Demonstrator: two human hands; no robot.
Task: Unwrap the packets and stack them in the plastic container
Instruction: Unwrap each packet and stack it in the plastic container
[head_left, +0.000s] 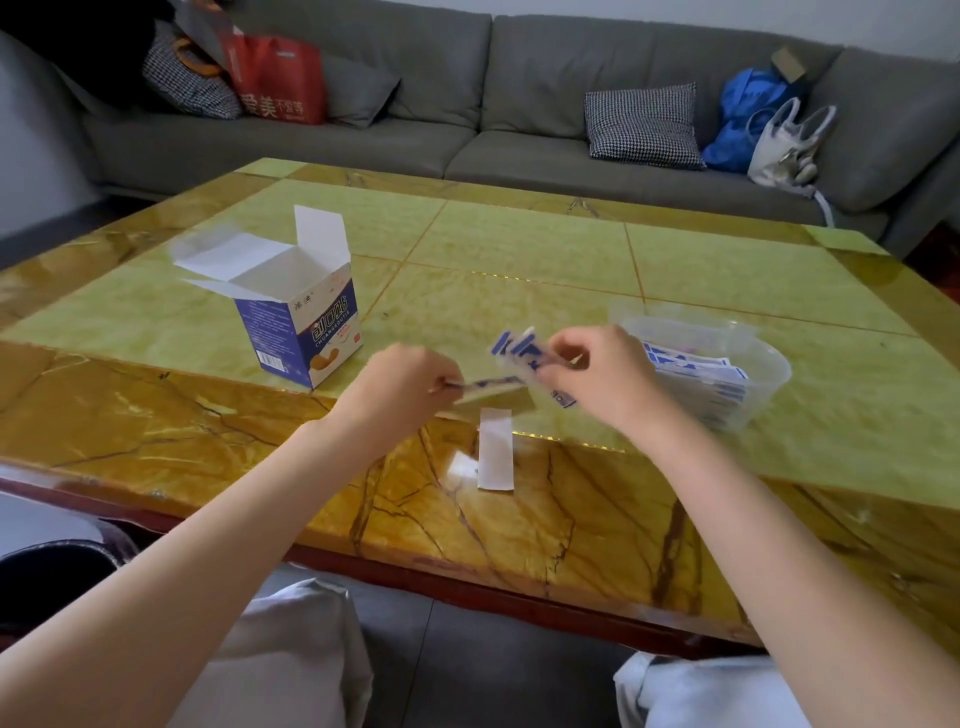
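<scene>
So from my head cam feed, both hands are up over the near middle of the table (519, 249), just above the surface. My left hand (402, 384) has its fingers curled in and pinching the left end of one packet (488, 384), a thin blue-and-white strip. That strip runs pretty much left to right, long axis nearly level, its right end pointing at my other hand and seeming to meet the bunch there, though it's blurry so I can't swear they touch.

My right hand (597, 371) is clamped, thumb against fingers, on a small bunch of packets (519, 345). Those fan out up and to the left from the grip, long axes tilted, tips pointing away from me toward the far left. One more blue-edged bit pokes out below that hand.

The plastic container (769, 358) sits just right of my right hand, clear, with a pile of unwrapped packets (701, 371) lying flat inside, long axes roughly left to right.

On the tabletop below my hands there's a white paper strip (496, 449) lying flat, long axis running toward me. The bandage box (306, 332) stands upright to the left with its flaps open. A grey sofa (519, 104) with cushions and bags sits behind.
</scene>
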